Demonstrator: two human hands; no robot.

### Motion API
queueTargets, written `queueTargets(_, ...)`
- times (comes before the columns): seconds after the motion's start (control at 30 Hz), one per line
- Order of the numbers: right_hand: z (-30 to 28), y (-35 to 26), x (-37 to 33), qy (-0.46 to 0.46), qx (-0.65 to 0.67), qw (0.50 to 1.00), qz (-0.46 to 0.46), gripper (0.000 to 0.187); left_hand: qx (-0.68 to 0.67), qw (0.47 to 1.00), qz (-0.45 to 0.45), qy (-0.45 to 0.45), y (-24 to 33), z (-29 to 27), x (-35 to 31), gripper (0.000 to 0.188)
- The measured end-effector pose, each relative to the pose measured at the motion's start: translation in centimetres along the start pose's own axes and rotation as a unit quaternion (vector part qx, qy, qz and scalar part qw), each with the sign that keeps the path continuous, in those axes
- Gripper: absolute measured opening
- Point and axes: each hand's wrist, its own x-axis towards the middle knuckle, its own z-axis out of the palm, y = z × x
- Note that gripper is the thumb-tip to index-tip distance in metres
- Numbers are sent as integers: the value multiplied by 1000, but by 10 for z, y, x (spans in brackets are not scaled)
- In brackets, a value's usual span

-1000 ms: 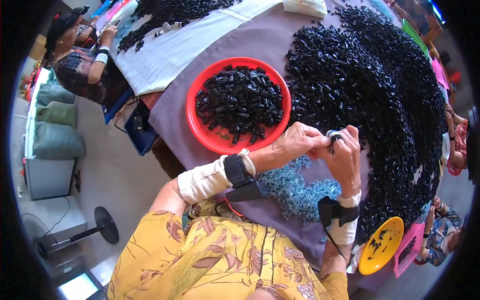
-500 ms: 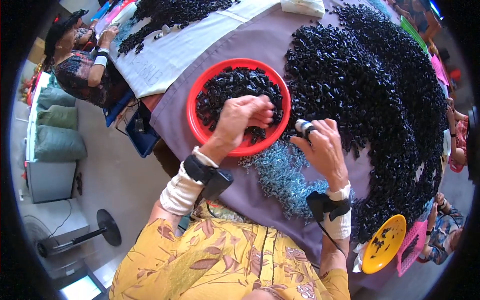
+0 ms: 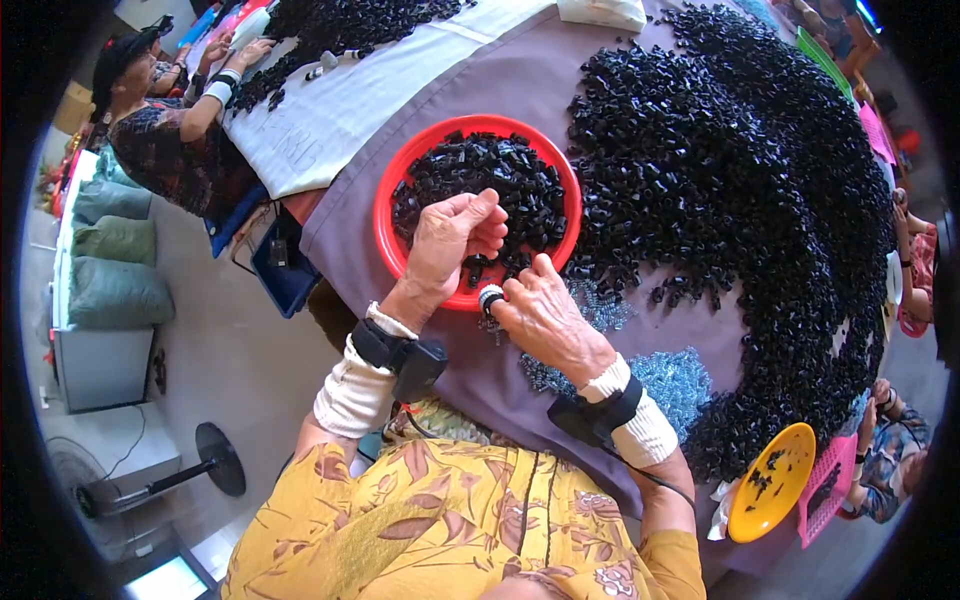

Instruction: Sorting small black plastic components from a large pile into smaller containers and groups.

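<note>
My left hand [image 3: 446,245] is over the near left part of a round red tray [image 3: 386,200]. Its fingers are curled in with the thumb along them, and whatever they hold is hidden. Inside the tray lies a heap of small black plastic pieces [image 3: 490,170]. My right hand [image 3: 552,318] is bent at the tray's near rim, fingers curled, white and black tape round one finger. What it grips, if anything, is too small to make out. Under and beside it spread small clear bluish pieces [image 3: 672,380] on the purple cloth [image 3: 490,360].
A large pile of black pieces [image 3: 690,190] covers the table's right side. A yellow plate [image 3: 775,485] and a pink basket [image 3: 828,490] are at the lower right. A co-worker [image 3: 165,130] works at the upper left. A fan [image 3: 218,458] stands lower left.
My right hand has moved left from over the clear pieces to the tray's near rim, close to my left hand. The left hand has shifted slightly left and its thumb now points up.
</note>
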Motion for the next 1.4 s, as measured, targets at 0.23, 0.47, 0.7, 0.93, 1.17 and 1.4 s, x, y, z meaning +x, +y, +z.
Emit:
queueTargets(0.23,-1,6,0,2,-17,1000,-25,10,22,999,-7,-43,-2,8,0,26)
queueTargets(0.47,-16,35,-6,43,-50,998,20,8,23,998,-20,-58,-3,12,-1,26)
queueTargets(0.7,9,2,11,33,-106,994,4,10,10,1000,-10,-24,7,16,1,27)
queueTargets(0.93,3,-6,23,-107,-98,989,-7,8,10,1000,8,-27,12,11,3,26)
queueTargets(1.17,-11,37,-4,-23,-156,987,12,10,1,998,11,-61,2,9,4,21)
queueTargets(1.4,5,2,3,16,-118,992,33,10,15,998,-16,-66,-3,23,5,21)
